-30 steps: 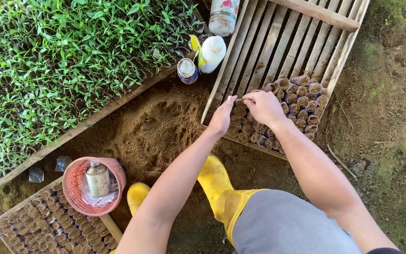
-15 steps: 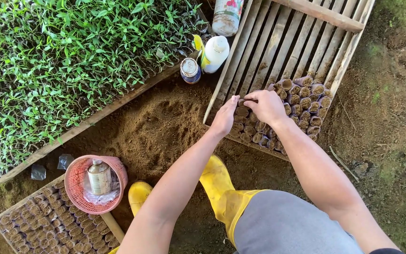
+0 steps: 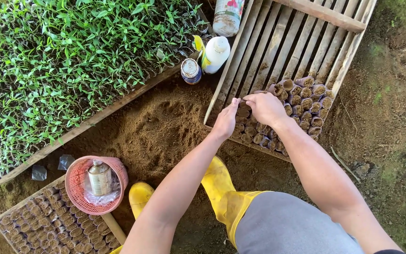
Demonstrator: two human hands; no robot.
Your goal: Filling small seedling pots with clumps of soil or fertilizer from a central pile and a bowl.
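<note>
Both hands met over the lower corner of the slatted wooden tray (image 3: pixel 301 44). The left hand (image 3: pixel 226 121) and right hand (image 3: pixel 265 107) were pinched together on one small soil-filled pot (image 3: pixel 243 112) at the near edge of the pot cluster (image 3: pixel 301 108), directly beneath the fingers. Judged step: seating a pot in its row. The next move would call for a snug, upright fit. The pots were soft, cylindrical and brown; loose, granular soil (image 3: pixel 156 127) lay left of the hands.
</note>
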